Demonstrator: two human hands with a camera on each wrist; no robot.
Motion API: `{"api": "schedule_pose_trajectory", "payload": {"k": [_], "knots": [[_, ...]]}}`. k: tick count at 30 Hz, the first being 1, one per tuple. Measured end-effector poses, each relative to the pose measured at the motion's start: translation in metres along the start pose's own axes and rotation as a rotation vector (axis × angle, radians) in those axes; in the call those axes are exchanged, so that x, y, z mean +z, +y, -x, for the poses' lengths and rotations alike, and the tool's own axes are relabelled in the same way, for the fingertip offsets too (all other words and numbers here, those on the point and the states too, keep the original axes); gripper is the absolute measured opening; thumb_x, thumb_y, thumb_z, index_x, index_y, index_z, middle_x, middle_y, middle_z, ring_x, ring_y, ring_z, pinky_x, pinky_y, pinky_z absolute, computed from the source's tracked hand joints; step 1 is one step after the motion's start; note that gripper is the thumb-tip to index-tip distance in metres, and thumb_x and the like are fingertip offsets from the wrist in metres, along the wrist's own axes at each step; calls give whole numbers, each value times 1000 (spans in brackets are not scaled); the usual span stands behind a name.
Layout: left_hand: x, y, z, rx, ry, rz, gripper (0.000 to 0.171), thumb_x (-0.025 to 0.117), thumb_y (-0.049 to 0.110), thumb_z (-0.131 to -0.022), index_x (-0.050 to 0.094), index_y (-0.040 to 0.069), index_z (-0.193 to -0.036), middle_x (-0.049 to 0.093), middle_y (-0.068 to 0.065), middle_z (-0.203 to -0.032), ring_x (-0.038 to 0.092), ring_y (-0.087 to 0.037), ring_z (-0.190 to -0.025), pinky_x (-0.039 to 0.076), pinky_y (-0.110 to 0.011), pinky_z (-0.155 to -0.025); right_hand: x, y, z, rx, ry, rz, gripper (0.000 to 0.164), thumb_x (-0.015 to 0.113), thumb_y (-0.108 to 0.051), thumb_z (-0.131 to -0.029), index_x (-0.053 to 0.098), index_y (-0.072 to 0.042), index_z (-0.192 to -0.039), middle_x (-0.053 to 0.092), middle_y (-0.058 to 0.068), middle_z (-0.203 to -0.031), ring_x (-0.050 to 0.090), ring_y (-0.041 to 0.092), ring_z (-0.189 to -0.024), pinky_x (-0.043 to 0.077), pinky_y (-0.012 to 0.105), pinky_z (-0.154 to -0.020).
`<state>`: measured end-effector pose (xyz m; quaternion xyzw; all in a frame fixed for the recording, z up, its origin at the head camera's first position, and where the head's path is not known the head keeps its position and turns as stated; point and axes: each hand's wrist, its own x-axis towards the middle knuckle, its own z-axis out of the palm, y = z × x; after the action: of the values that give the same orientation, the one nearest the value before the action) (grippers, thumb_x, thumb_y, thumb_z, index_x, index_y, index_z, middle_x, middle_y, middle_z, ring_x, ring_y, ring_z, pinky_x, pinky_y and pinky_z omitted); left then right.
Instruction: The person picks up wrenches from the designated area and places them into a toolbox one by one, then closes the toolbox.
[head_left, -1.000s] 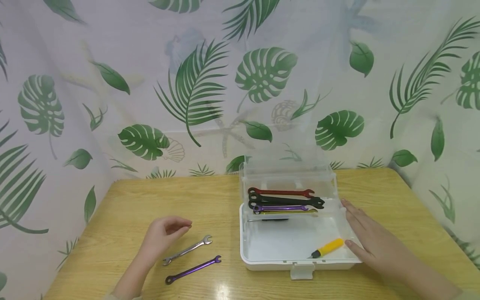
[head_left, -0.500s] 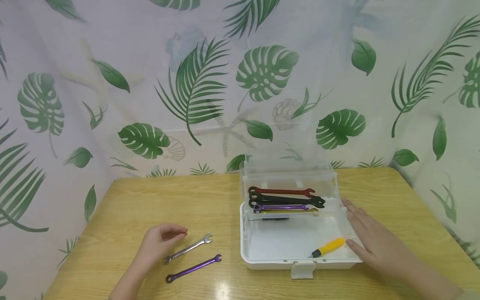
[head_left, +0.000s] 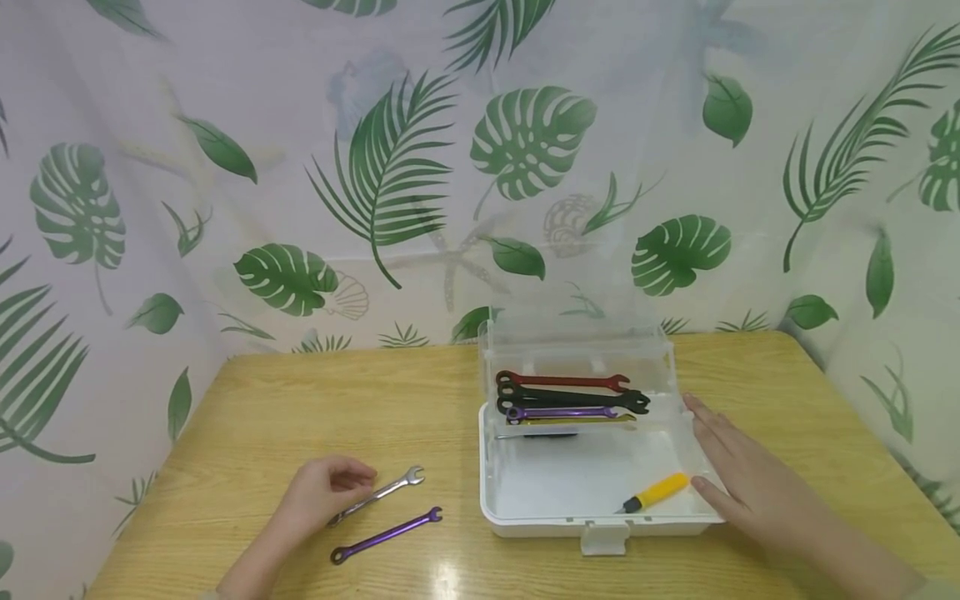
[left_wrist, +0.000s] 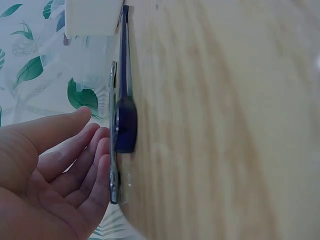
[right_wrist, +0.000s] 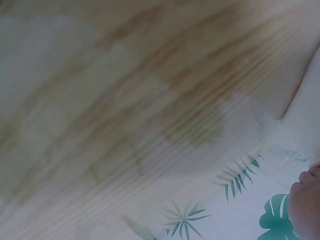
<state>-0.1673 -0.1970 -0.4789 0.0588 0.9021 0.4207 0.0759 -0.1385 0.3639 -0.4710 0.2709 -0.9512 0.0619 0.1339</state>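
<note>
The silver wrench [head_left: 390, 488] lies on the desk [head_left: 420, 400], just beside the left grip [head_left: 321, 493], which is relaxed, holding nothing; whether they touch, I cannot surely tell. It should be stiff, slippery, fairly light; better pinched at its middle. The right grip [head_left: 742, 482] rests straight-fingered against the white toolbox [head_left: 532, 529].

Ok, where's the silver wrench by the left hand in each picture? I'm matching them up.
Head: silver wrench, lower left of centre, partly behind the left hand.
Left wrist: silver wrench edge-on, left of centre, between fingertips and purple wrench.
Right wrist: not in it.
Shared landmark: leaf-print backdrop, in all three.
</note>
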Motion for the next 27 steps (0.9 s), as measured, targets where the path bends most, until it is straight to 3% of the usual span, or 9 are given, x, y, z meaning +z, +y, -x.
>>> {"api": "schedule_pose_trajectory", "payload": {"k": [15, 27], "knots": [[0, -4, -2, 63, -62, 20, 27, 90, 0, -79, 78, -3, -103, 75, -6, -90, 65, -9, -79, 59, -19, -71, -1, 0, -1, -5, 8, 4, 82, 68, -31, -102, 28, 4, -165, 15, 8, -180, -12, -10, -158, -10, 6, -124], [7, 0, -2, 65, -44, -97, 16, 89, 1, -79, 78, 7, -89, 68, 1, -81, 58, -9, -74, 52, -18, -65, -2, 0, 0, -2, -1, 7, 83, 68, -30, -102, 27, 4, -165, 15, 8, -180, -13, -10, -158, -10, 6, -124]]}}
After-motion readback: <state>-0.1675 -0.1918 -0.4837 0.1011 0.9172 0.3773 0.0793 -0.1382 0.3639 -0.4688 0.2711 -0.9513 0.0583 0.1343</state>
